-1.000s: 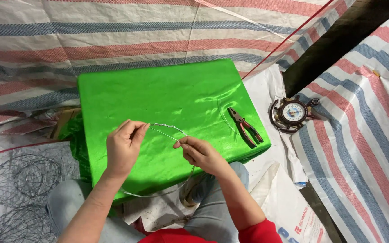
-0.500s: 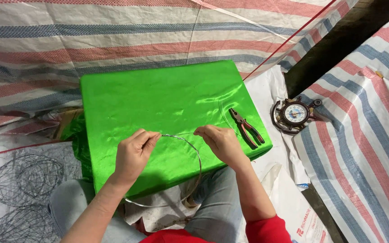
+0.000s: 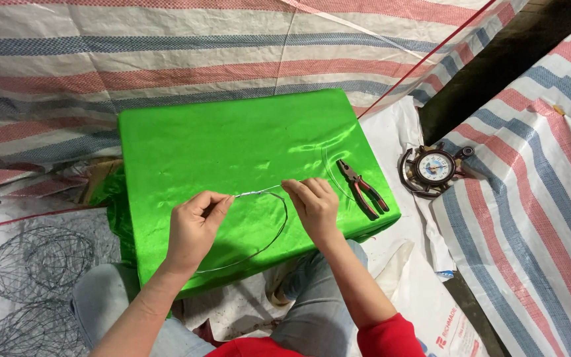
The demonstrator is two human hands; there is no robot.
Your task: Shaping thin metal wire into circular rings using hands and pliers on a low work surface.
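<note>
Both hands pinch a thin wire (image 3: 259,192) over the green-covered table (image 3: 232,139): the left hand (image 3: 193,225) at 8 o'clock, the right hand (image 3: 313,201) at 4 o'clock, each grip closed on it. The step looks like twisting its ends together. Pliers (image 3: 363,188) lie at the right hand's 3 o'clock, probably needed for tightening.

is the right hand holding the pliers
No, the right hand pinches the thin wire with the left hand, while the pliers lie apart on the green cloth.
</note>
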